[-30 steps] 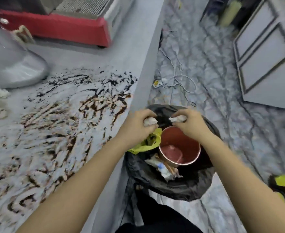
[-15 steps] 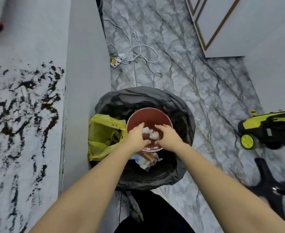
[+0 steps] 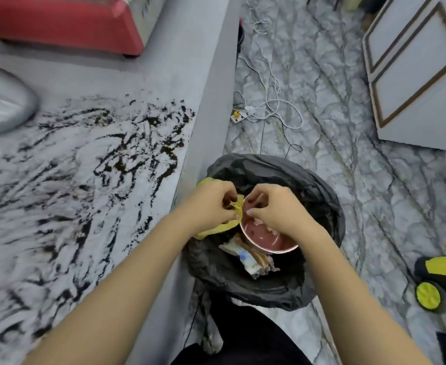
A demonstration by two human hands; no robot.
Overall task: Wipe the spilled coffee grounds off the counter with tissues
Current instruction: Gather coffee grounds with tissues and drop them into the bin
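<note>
Dark coffee grounds (image 3: 137,154) lie smeared in streaks across the grey counter (image 3: 164,75) on the left. Both my hands hover over a black-lined bin (image 3: 269,167) on the floor beside the counter's edge. My left hand (image 3: 211,204) has curled fingers next to a yellow bag (image 3: 216,230) in the bin. My right hand (image 3: 277,212), fingers curled too, is above a red cup (image 3: 269,250) in the bin. Small white tissue bits (image 3: 258,221) lie inside the cup. I see no tissue in either hand.
A red-based machine (image 3: 58,22) stands at the back of the counter and a silver object (image 3: 0,106) at its left. On the marble floor lie a power strip with cables (image 3: 243,117), a yellow-black machine (image 3: 440,272) at right, and a white cabinet (image 3: 414,75).
The white tissue wads that both hands held over the bin are gone from my fingers, and white bits now lie in the red cup. My view swung back toward the counter.
</note>
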